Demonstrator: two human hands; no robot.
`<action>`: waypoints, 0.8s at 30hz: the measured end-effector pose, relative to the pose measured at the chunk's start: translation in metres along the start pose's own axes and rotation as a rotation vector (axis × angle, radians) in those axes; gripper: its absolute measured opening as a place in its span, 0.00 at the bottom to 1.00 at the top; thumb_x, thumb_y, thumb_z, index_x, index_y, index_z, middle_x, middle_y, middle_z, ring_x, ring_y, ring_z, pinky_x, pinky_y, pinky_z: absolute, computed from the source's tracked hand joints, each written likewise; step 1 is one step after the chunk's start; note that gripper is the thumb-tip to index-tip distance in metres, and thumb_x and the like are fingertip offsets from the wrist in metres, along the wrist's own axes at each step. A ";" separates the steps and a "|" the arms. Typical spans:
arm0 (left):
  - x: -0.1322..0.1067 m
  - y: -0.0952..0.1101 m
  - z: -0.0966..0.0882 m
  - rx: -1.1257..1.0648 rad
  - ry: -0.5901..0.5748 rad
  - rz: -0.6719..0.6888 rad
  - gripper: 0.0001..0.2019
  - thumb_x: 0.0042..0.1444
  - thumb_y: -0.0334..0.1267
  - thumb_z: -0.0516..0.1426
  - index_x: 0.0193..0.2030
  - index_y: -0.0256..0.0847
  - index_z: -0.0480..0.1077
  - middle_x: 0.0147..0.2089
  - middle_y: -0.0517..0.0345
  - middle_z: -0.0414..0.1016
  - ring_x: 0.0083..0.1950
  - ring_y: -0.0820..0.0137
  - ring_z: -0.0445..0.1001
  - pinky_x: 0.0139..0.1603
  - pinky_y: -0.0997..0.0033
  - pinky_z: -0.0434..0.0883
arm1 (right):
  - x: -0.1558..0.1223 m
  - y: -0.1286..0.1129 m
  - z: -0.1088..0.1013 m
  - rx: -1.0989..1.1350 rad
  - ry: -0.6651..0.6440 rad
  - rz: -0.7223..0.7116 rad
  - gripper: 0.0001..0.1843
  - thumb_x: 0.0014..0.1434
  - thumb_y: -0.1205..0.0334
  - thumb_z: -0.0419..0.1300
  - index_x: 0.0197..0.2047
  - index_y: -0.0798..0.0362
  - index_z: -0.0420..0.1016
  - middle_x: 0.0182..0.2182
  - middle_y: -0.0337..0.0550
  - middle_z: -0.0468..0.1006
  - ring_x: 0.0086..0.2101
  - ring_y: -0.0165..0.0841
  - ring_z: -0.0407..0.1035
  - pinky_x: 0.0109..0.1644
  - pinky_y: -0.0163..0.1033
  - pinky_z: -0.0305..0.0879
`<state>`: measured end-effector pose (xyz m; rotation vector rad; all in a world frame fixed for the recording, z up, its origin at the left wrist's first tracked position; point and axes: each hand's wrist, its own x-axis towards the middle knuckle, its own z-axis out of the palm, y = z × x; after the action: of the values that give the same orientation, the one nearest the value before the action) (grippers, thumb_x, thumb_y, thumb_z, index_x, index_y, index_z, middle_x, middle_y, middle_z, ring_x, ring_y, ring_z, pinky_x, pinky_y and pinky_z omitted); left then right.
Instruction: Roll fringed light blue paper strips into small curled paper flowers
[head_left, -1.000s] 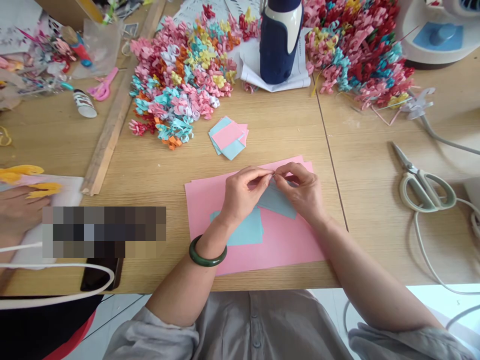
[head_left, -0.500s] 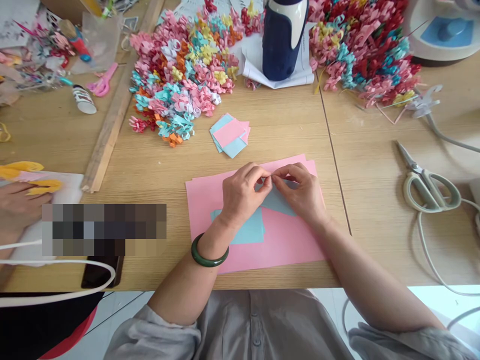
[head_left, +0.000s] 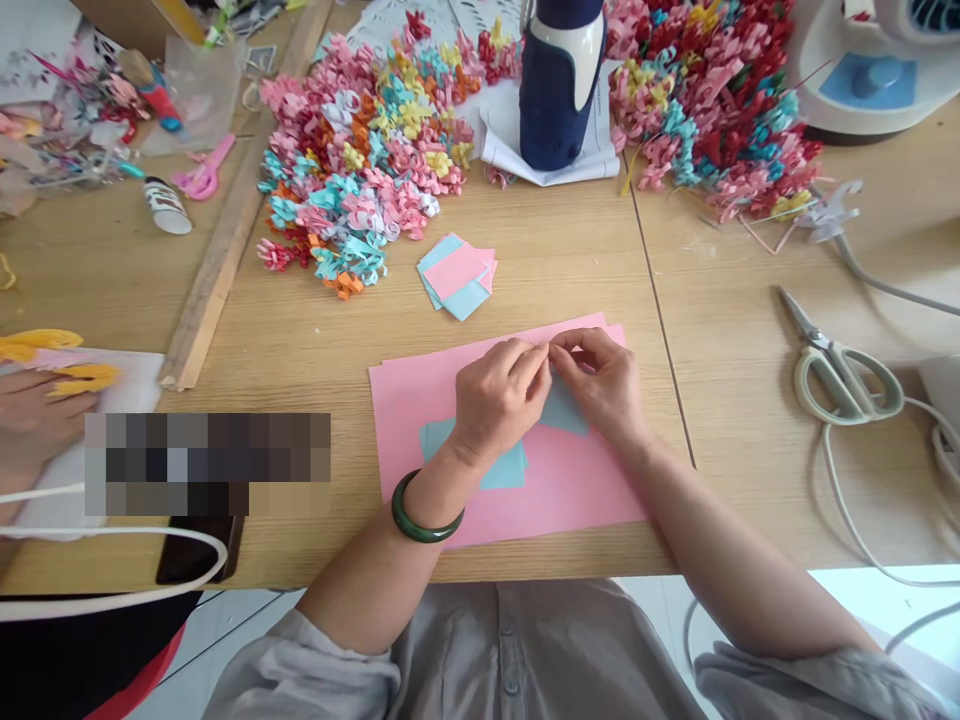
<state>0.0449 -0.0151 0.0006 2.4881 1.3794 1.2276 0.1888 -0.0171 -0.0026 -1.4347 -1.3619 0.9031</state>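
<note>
My left hand [head_left: 501,395] is closed in a pinch, its fingertips meeting those of my right hand [head_left: 600,385], which is also pinched. What lies between the fingertips is too small to make out. A piece of light blue paper [head_left: 564,412] shows below and between the hands; whether it is held or lies flat I cannot tell. Under both hands are pink paper sheets [head_left: 585,490], stacked slightly askew. More light blue paper pieces [head_left: 504,468] rest on the pink, partly covered by my left hand and wrist. Beyond them sits a small pile of pink and blue paper pieces [head_left: 457,275].
Heaps of curled paper flowers [head_left: 360,150] and a dark blue bottle [head_left: 559,110] stand at the back. Scissors [head_left: 844,375] and a cable [head_left: 840,500] lie right. To the left are a wooden strip [head_left: 217,250], a phone [head_left: 196,550] and another person's hand [head_left: 37,415] with yellow paper.
My left hand has shifted slightly right and turned, its fingers closer over my right fingertips. More of the blue paper between the hands is covered. The view has shifted slightly.
</note>
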 end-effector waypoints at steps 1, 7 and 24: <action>0.000 -0.001 0.000 -0.079 -0.005 -0.041 0.08 0.63 0.30 0.55 0.39 0.39 0.75 0.36 0.55 0.80 0.36 0.70 0.78 0.38 0.71 0.71 | 0.001 0.001 0.000 0.003 0.005 0.003 0.04 0.57 0.61 0.62 0.33 0.51 0.78 0.32 0.40 0.78 0.36 0.32 0.72 0.43 0.41 0.72; 0.004 -0.009 -0.003 -0.455 0.013 -0.315 0.07 0.63 0.32 0.57 0.41 0.39 0.78 0.40 0.55 0.82 0.39 0.73 0.79 0.40 0.75 0.76 | 0.002 0.001 -0.001 0.020 -0.006 -0.003 0.04 0.57 0.62 0.62 0.33 0.51 0.78 0.32 0.40 0.77 0.35 0.31 0.72 0.43 0.40 0.72; 0.004 -0.009 -0.004 0.200 0.051 0.046 0.08 0.58 0.29 0.56 0.28 0.41 0.68 0.27 0.59 0.74 0.30 0.70 0.71 0.30 0.69 0.61 | -0.001 -0.002 0.000 0.004 -0.072 0.029 0.04 0.56 0.62 0.64 0.34 0.51 0.81 0.32 0.40 0.78 0.36 0.32 0.72 0.41 0.41 0.71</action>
<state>0.0375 -0.0078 0.0023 2.6502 1.5363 1.2258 0.1883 -0.0184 -0.0005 -1.4341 -1.3952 0.9842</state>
